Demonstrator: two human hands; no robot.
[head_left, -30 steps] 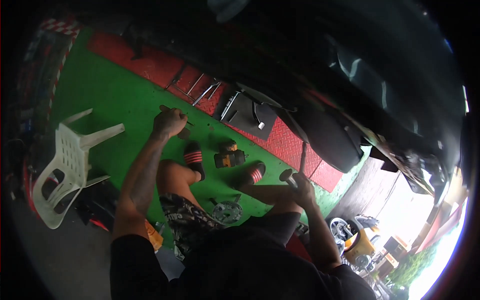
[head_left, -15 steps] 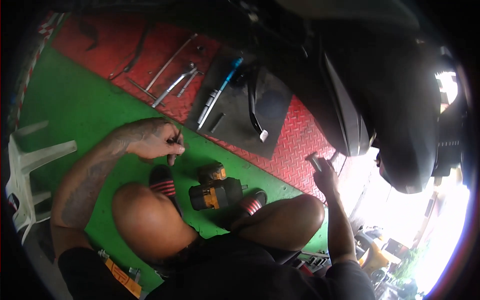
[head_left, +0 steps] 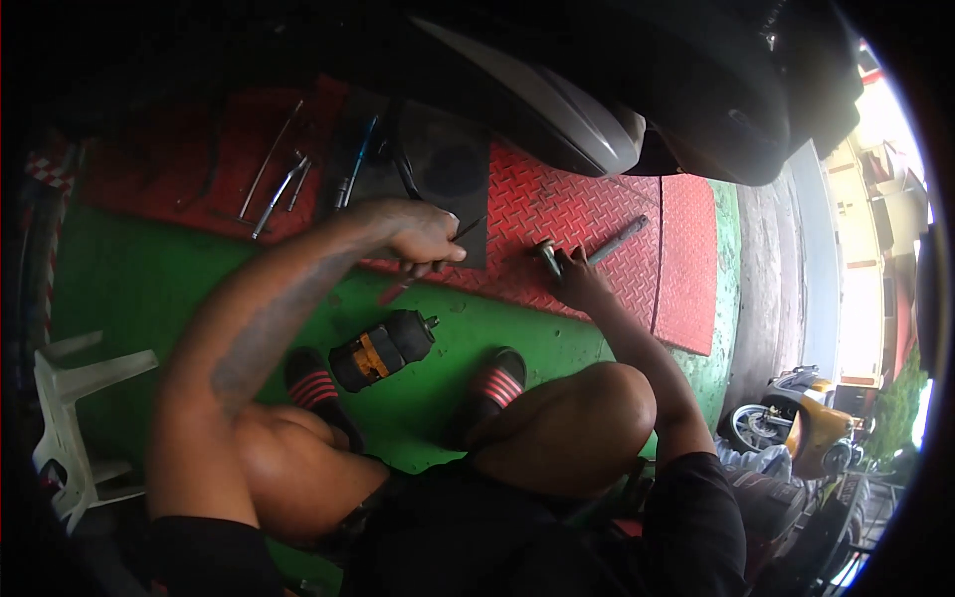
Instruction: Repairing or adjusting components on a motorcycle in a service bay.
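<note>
My left hand (head_left: 426, 242) is closed on a red-handled screwdriver (head_left: 397, 288), its thin shaft pointing up-right, above a yellow-and-black power tool (head_left: 381, 350) on the green floor. My right hand (head_left: 579, 277) grips a short metal cylinder (head_left: 547, 257) over the red treadplate (head_left: 532, 197). A long dark bar (head_left: 620, 239) runs from beside that hand up to the right; whether I hold it too, I cannot tell. A dark mat (head_left: 438, 149) bears a blue-and-silver tool (head_left: 364, 144) and a black lever (head_left: 403, 167); silver wrenches (head_left: 281, 194) lie left of it.
A dark motorbike body (head_left: 696, 90) overhangs the plate. A white plastic chair (head_left: 75, 383) stands at the left. My knees and sandalled feet are below my hands. At the right, a yellow scooter (head_left: 806, 428) stands by a bright opening.
Both hands have moved up onto the red plate and closer together, the left one rightward, the right one leftward from half a second ago, each keeping its grip. My view has also shifted.
</note>
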